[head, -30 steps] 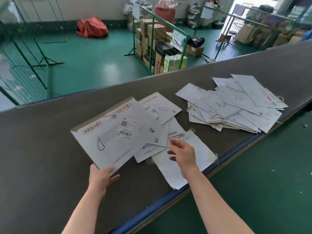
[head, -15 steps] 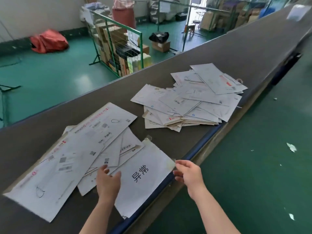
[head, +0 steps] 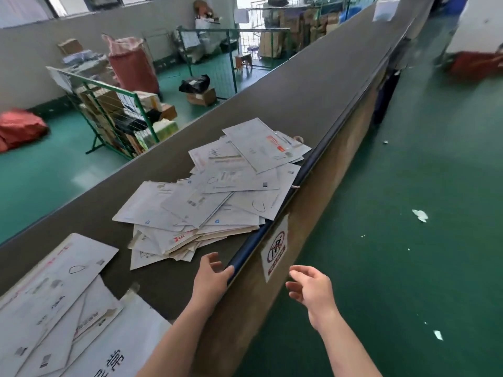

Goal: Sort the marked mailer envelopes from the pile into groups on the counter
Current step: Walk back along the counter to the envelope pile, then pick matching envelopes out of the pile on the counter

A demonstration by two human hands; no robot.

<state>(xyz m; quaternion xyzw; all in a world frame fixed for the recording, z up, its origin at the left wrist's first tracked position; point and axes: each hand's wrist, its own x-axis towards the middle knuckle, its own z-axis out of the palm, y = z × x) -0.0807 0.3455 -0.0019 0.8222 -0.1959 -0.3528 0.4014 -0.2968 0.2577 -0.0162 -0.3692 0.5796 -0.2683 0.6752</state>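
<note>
Left hand fingers: left hand (head: 211, 277) at lower centre of the frame, fingers loosely spread and slightly bent, holding nothing; fingertips over the dark counter surface, thumb side lying at the blue edge rail (head: 275, 216).
Right hand fingers: right hand (head: 313, 291) at lower right of centre, fingers apart and relaxed, empty — it hangs off the counter, over the green floor (head: 408, 186).
Nearest task item: unsorted pile (head: 206, 202) of white mailer envelopes, centre of the frame, just above the left fingertips; its ragged lower edge is close to them but not touching.
Pile axis: runs from lower left to upper right of the frame, roughly along the rail, with the top envelope (head: 262, 144) at the far end.
Nearer hand: the left, judged by position — it is already over the counter, while the right must cross the rail first.
Sorted group: overlapping envelopes (head: 54, 289) at lower left of the frame, apart from the pile; a sheet with large printed characters (head: 117, 346) lies against them at the bottom edge.
Counter: long dark counter (head: 299, 85) slanting to the upper right.
Side panel: warning sticker (head: 275, 247) below the rail, between the two hands.
Background: green wire cage (head: 117, 115) with boxes, upper left.
Step judged: reach for the next envelope; pile largely unsorted.
</note>
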